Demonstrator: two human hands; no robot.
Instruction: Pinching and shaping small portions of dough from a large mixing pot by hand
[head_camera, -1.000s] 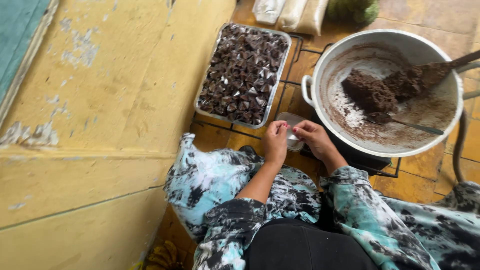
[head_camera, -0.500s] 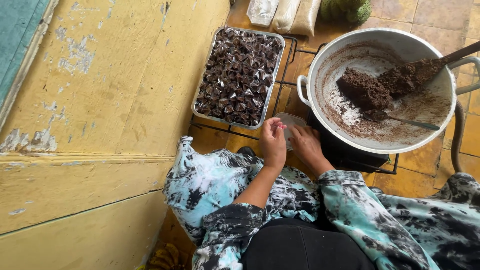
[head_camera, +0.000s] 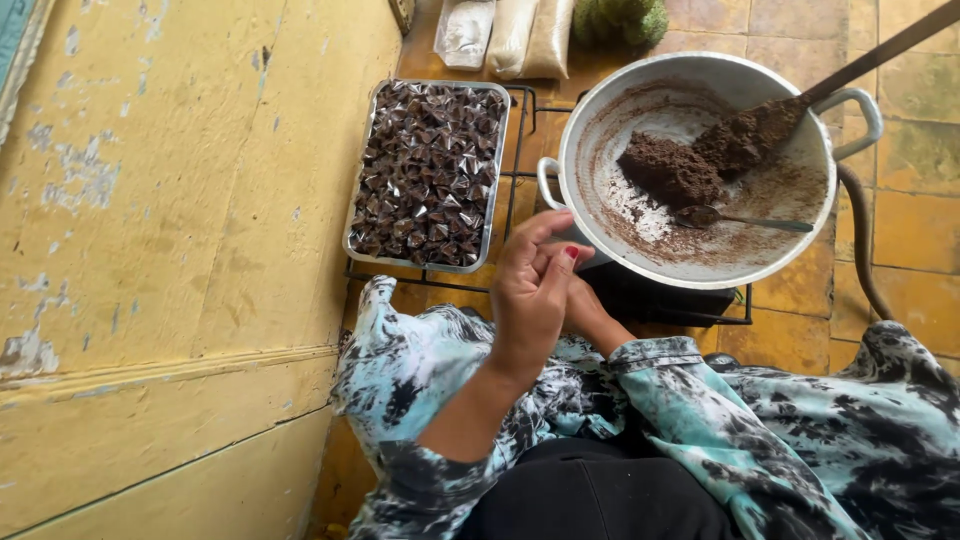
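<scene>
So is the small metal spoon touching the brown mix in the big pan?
Touching. The head view shows the spoon lying inside the pan, its bowl coated and resting on the brown mix smeared there.

The person wears a loose garment in a mottled tie-dye pattern of black, white and turquoise, its sleeves (head_camera: 690, 400) ending above the wrists. Dark, plain cloth covers the lap. A fingernail on the left hand (head_camera: 530, 300) is painted red.
</scene>
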